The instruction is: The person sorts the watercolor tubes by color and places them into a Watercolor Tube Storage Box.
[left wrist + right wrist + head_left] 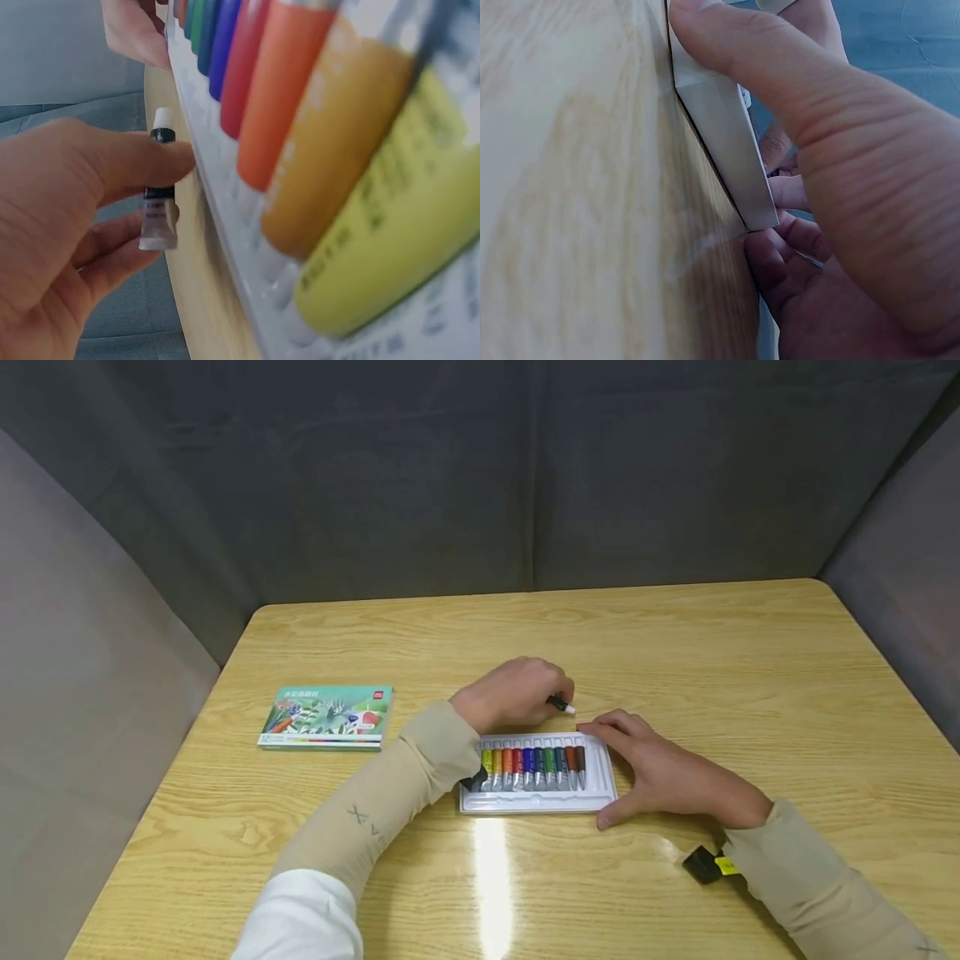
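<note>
My left hand (516,693) pinches a small paint tube (158,225) between thumb and fingers, just behind the white plastic tray (602,781). The tube has a black band and a white cap. A row of paint tubes (529,768) in yellow, orange, red, blue, green and brown lies in the tray, while its left end is partly hidden by the left wrist. At the tray's right end, my right hand (663,770) holds it, thumb at the front corner and fingers at the back corner. The right wrist view shows the tray's side wall (724,142) between them.
A flat green paint box (326,718) with a plant picture lies on the wooden table (750,677), left of the tray. Dark cloth (375,485) hangs behind the table's back edge. A black wrist device (703,865) sits beside the right sleeve.
</note>
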The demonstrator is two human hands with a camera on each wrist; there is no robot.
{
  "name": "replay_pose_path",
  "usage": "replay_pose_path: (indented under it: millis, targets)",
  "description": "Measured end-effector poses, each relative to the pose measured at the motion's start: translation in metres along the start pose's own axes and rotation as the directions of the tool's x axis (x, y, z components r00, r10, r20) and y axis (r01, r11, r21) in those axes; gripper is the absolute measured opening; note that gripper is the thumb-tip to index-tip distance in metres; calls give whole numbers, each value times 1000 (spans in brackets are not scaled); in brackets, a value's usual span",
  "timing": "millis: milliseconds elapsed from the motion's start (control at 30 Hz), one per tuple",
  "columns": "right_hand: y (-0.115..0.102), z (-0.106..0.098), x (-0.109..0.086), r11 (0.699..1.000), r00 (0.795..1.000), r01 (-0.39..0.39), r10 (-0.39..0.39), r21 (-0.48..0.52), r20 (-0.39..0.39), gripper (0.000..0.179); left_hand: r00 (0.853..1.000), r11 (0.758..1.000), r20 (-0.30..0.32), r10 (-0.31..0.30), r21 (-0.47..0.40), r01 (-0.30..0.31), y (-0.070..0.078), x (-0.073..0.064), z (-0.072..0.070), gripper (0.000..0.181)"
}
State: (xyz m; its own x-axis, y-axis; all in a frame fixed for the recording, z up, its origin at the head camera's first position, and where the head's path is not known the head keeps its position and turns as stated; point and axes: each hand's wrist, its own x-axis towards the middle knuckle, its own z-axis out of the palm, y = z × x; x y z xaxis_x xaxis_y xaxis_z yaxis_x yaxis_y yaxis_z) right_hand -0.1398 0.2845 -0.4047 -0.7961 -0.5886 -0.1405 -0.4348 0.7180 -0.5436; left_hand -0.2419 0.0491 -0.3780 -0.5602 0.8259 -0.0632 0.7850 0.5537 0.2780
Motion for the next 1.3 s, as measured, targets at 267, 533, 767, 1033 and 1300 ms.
replay_pose_path:
  millis: [267, 533, 767, 1033, 1300]
  targets:
    - [2, -3, 0, 1000, 1000, -10, 10, 16, 20, 124, 1000, 999, 0, -27, -17, 27, 4, -3, -3, 15]
    - [7, -6, 0, 999, 999, 9, -11, 47, 40, 128, 1000, 989, 4, 21, -147, -20, 8, -6, -4, 39]
    - [10, -7, 1, 999, 999, 17, -18, 28, 36, 123, 999, 987, -14, 45, -157, -46, 11, -8, -3, 40]
    - [9, -7, 3, 1000, 999, 10, -11, 12, 30, 121, 1000, 980, -20, 5, -198, -9, 17, -12, -2, 37]
    - [11, -6, 3, 998, 999, 26, -28, 51, 35, 117, 998, 951, -9, -60, -303, 55, 24, -12, 3, 38]
